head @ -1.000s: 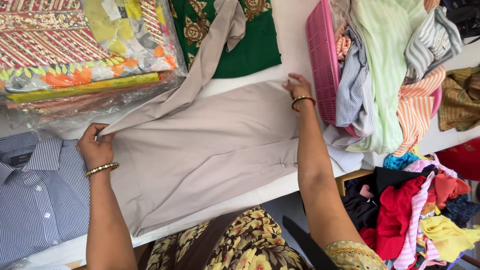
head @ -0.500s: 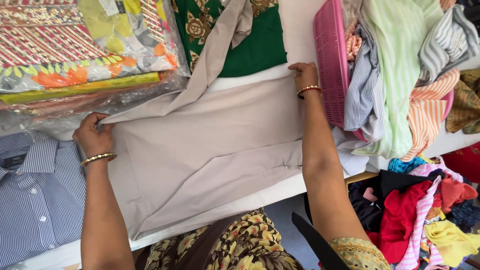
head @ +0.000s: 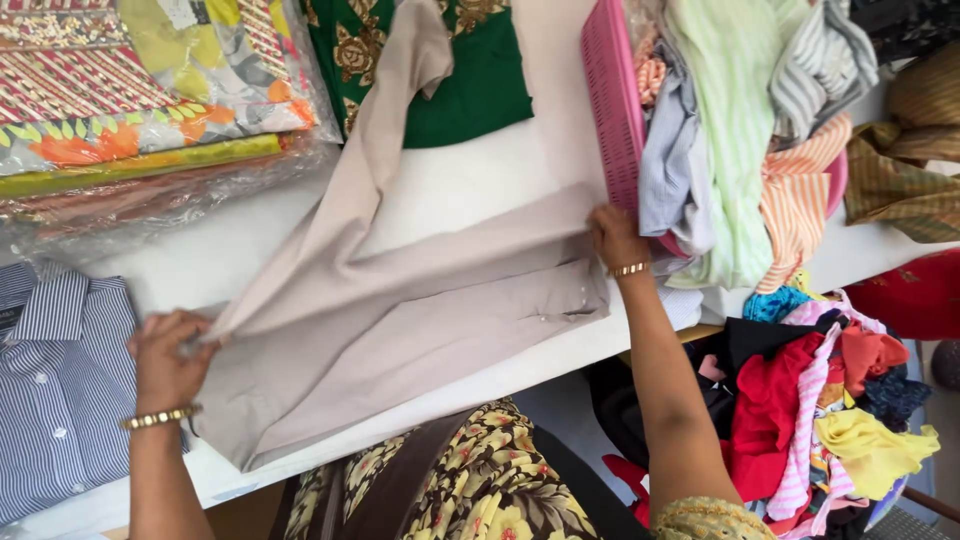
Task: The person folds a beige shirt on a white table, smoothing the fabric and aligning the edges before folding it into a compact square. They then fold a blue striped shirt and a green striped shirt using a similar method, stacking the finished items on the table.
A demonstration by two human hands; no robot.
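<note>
Both hands grip a beige shirt on the white table

The left hand (head: 165, 360) and right hand (head: 615, 235) pinch opposite ends of the beige shirt (head: 400, 330) lying on the white table (head: 470, 185), between a striped blue shirt (head: 55, 400) and a pink basket (head: 612, 110).

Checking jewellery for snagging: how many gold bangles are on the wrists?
2: one gold bangle on the left wrist beside the beige shirt, one on the right wrist near the pink plastic basket.

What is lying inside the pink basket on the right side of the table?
The pink basket is heaped with clothes: a pale green striped garment, a grey one and an orange striped one spill over its rim. Whatever lies deeper is covered.
</note>
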